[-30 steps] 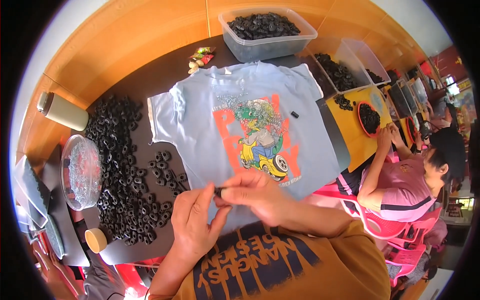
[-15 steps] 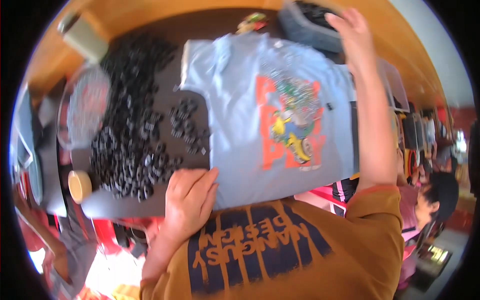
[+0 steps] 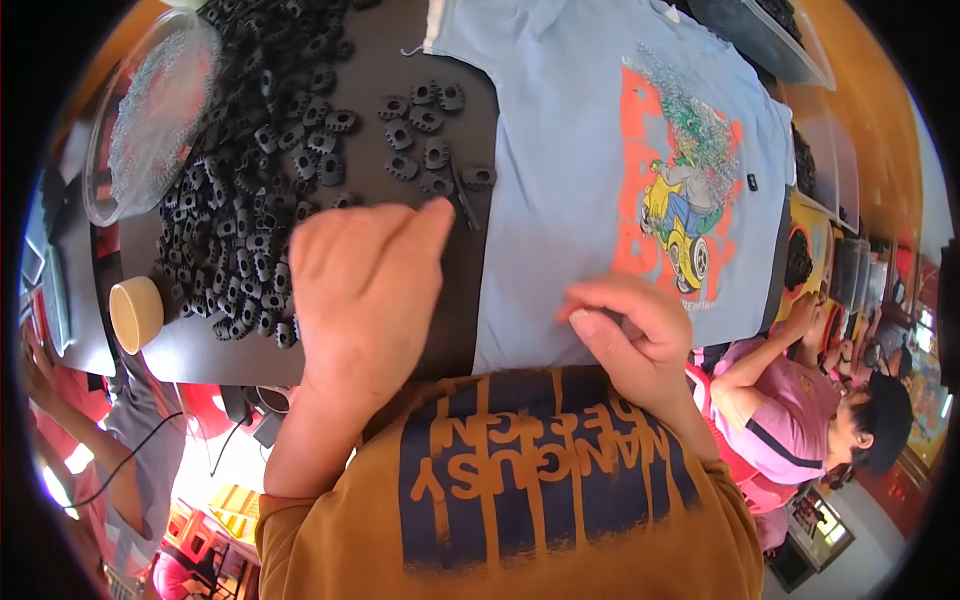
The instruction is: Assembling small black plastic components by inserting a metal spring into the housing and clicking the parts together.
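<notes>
Left hand (image 3: 362, 290) positioned over the tabletop (image 3: 456, 310), just short of a small group of black plastic pieces (image 3: 427, 119), grip turned from view and not determinable, right hand (image 3: 655, 348) held over a spread blue T-shirt (image 3: 548, 180), grip loosely open, larger black heap (image 3: 238, 215) located at left.

Saw light-blue T-shirt (image 3: 560, 200) with orange-red, yellow and green print (image 3: 685, 200); black pieces (image 3: 240, 240); dark brown bench (image 3: 390, 45); pale-yellow cup (image 3: 136, 315); mustard-brown top (image 3: 340, 540) with navy, mustard-lettered panel (image 3: 550, 530).
</notes>
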`<state>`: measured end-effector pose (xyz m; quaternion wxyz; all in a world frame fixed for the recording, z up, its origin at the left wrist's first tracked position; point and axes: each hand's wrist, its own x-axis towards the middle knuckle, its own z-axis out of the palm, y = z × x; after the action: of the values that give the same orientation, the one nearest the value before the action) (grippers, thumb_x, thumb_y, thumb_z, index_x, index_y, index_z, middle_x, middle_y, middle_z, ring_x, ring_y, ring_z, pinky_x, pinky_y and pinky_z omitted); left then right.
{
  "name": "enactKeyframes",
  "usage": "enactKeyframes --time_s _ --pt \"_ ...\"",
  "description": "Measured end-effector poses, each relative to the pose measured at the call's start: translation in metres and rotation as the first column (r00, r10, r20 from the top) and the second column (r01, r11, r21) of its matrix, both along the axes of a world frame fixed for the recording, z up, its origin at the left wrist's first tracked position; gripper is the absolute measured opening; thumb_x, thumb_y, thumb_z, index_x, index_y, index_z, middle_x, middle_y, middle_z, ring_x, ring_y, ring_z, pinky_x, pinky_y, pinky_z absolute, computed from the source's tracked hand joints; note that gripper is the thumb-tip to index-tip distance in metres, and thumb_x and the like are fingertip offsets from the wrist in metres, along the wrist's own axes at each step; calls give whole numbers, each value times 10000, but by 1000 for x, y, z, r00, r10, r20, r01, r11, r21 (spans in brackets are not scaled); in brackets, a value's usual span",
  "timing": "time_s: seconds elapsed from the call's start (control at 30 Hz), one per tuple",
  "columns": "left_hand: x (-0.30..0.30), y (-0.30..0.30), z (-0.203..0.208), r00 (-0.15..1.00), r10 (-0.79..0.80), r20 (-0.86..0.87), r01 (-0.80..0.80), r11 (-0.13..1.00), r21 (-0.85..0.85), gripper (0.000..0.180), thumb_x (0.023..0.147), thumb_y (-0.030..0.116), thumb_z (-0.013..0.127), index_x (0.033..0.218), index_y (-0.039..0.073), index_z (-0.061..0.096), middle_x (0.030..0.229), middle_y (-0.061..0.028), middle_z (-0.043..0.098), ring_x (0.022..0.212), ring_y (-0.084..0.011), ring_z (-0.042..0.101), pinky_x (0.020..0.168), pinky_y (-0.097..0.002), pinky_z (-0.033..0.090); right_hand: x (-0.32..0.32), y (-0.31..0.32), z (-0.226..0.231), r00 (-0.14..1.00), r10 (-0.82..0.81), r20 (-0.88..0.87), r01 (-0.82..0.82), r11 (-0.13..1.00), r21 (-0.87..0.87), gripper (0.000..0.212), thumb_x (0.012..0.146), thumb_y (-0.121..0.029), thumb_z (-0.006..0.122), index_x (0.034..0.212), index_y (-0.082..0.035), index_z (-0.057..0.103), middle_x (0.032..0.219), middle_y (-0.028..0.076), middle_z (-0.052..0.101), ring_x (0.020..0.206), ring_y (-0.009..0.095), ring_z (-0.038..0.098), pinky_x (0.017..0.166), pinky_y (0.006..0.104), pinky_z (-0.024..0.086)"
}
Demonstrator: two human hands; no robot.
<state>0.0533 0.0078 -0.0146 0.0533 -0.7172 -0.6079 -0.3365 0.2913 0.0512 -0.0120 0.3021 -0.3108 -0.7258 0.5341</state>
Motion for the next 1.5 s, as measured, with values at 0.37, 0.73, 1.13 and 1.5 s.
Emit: enactKeyframes --time_s 0.37,0.73,1.13,1.5 --pt "2 4 4 990 100 -98 -120 968 -220 230 713 122 743 919 75 652 873 -33 581 822 -231 563 785 -375 392 1 1 -7 1000 -24 -19 22 998 -63 172 874 2 624 1041 36 645 846 100 672 741 160 633 664 262 474" --pt "16 -2 24 958 129 257 -39 944 -329 205 638 -4 739 784 71 616 770 -56 588 763 -231 555 721 -337 417 1 4 -2 998 6 -61 -10 999 -52 223 882 -8 625 1101 35 625 911 116 679 785 161 634 702 270 482" --pt "58 16 45 902 -225 369 375 831 -409 241 638 -22 721 844 63 628 799 -60 595 765 -258 553 703 -350 410 11 2 0 976 -73 -205 18 965 -260 265 816 -15 717 1072 13 656 1007 105 668 872 192 636 738 281 487" --pt "70 75 58 877 -406 259 481 714 -508 328 670 -27 672 991 33 640 969 -109 607 920 -300 556 816 -367 431 20 -3 -18 877 -275 -394 138 929 -343 273 835 -32 701 1088 -15 601 826 22 581 715 88 540 629 246 435"
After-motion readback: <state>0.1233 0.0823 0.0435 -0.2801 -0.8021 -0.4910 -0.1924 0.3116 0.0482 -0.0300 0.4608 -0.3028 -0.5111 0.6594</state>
